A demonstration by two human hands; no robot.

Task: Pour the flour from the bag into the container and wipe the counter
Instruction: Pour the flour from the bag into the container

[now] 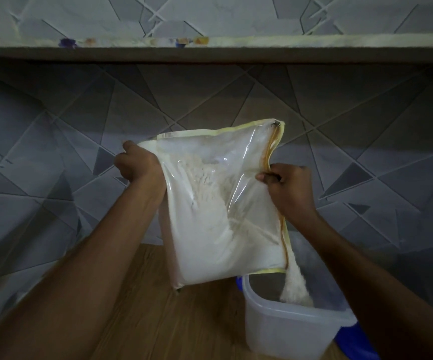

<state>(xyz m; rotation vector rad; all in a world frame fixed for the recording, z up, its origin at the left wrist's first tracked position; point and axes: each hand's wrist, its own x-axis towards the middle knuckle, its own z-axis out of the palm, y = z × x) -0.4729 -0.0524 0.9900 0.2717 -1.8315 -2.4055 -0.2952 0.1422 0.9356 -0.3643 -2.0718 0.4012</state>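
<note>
A clear zip bag of white flour (218, 209) with yellow edging hangs tilted in the air, its opening turned to the right and down. My left hand (138, 163) grips the bag's upper left corner. My right hand (287, 184) pinches the zipper edge on the right side. A stream of flour (294, 284) falls from the bag's lower right corner into a translucent plastic container (283, 331) standing on the wooden counter (179, 323). A small heap of flour lies inside the container.
A blue object (358, 345) lies partly hidden behind and beside the container at the lower right. A grey tiled wall (54, 157) stands right behind the counter. A shelf edge (210, 51) runs across above.
</note>
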